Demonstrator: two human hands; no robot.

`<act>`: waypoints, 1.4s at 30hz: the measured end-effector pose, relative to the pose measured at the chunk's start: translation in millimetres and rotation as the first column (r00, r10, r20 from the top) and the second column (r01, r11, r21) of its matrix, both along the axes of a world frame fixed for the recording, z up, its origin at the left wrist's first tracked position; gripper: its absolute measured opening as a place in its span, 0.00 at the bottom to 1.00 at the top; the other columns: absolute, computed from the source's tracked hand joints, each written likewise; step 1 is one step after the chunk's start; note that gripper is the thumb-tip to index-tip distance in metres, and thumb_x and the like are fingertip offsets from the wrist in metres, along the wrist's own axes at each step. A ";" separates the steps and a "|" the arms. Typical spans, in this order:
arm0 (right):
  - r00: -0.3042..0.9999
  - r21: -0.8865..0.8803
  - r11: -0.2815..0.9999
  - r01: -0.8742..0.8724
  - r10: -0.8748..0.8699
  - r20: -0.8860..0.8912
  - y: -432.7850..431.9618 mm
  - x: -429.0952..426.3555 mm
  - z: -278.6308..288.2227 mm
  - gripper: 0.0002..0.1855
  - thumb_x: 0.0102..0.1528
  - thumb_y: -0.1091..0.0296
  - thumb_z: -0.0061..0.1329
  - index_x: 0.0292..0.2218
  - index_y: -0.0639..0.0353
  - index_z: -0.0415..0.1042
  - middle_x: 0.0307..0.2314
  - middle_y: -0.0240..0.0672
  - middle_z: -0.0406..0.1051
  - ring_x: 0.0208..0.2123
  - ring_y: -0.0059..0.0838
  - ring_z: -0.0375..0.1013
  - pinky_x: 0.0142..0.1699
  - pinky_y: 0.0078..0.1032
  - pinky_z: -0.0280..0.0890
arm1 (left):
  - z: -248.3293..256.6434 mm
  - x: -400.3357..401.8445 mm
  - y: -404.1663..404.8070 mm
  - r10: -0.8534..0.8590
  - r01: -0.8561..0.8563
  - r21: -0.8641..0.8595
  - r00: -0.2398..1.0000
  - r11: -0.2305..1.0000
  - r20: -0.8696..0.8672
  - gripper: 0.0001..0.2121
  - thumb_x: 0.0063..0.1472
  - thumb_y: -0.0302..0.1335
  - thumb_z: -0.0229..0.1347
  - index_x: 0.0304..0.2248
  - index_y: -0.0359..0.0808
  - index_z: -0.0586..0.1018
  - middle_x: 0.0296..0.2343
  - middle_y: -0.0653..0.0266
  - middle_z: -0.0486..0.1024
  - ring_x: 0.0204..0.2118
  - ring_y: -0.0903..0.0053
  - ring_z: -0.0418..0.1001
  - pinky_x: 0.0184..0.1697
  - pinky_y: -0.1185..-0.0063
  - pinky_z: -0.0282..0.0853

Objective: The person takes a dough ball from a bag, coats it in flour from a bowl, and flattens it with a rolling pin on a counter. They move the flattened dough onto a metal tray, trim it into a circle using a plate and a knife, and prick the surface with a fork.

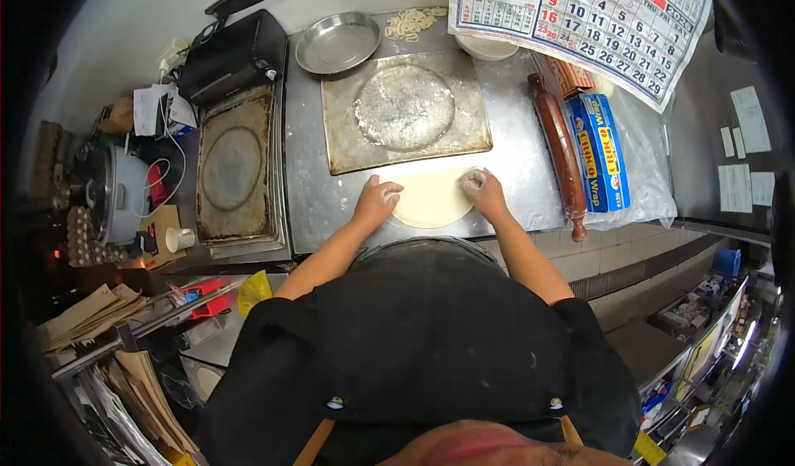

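Observation:
A pale, rolled-out round of dough [430,200] lies on the steel worktop [515,186] close in front of me. My left hand [377,200] is at its left edge, thumb over the dough and fingers bent around the rim. At the opposite edge, my right hand [483,191] has its floury fingers curled in on the dough. Just beyond the dough is a worn metal baking sheet [341,124], dusted with flour and marked with a ring. A wooden rolling pin [557,149] rests lengthwise to the right, apart from my right hand.
Behind the sheet stand a round metal pan [338,44], dough trimmings [413,25] and a partly hidden bowl [487,48]. A box of cling wrap [599,152] lies beside the rolling pin. A paper calendar [596,25] overhangs the back right. Stacked baking sheets [236,162] stand left.

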State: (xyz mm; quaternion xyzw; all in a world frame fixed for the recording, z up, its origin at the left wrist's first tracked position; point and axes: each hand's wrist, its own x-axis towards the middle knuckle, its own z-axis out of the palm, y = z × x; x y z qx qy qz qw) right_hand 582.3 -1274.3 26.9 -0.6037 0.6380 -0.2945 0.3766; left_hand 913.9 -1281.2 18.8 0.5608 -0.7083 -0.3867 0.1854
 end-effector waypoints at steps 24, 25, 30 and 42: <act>0.992 -0.023 0.997 -0.071 0.073 0.103 -136.6 35.2 60.5 0.12 0.57 0.68 0.53 0.42 0.60 0.79 0.43 0.41 0.76 0.46 0.41 0.76 0.54 0.32 0.68 | 70.0 13.7 -101.6 0.331 -0.329 0.043 0.936 0.943 -0.118 0.14 0.58 0.20 0.59 0.44 0.39 0.84 0.43 0.52 0.75 0.49 0.57 0.75 0.55 0.70 0.70; 0.992 -0.028 0.997 -0.073 0.075 0.105 -146.3 37.8 54.0 0.12 0.57 0.69 0.53 0.42 0.60 0.79 0.43 0.41 0.76 0.47 0.42 0.76 0.54 0.33 0.68 | 63.9 14.8 -113.6 0.335 -0.332 0.048 0.937 0.942 -0.095 0.14 0.58 0.20 0.59 0.44 0.39 0.84 0.44 0.52 0.75 0.49 0.57 0.75 0.55 0.70 0.69; 0.998 -0.094 0.996 -0.008 0.013 0.054 -180.8 49.1 23.2 0.11 0.58 0.71 0.53 0.42 0.61 0.80 0.40 0.44 0.76 0.44 0.38 0.76 0.53 0.32 0.68 | 29.2 17.7 -153.6 0.306 -0.307 -0.051 0.952 0.950 -0.018 0.13 0.59 0.19 0.57 0.43 0.40 0.83 0.49 0.49 0.74 0.54 0.55 0.73 0.61 0.68 0.67; 0.857 -0.107 0.943 0.314 -0.331 -0.396 -160.2 0.9 -6.1 0.34 0.52 0.65 0.59 0.58 0.62 0.65 0.52 0.55 0.66 0.60 0.55 0.62 0.67 0.47 0.53 | -7.7 68.0 -133.9 0.763 -0.762 -0.058 0.639 0.645 0.099 0.32 0.56 0.35 0.65 0.59 0.36 0.69 0.57 0.47 0.66 0.61 0.53 0.62 0.66 0.60 0.55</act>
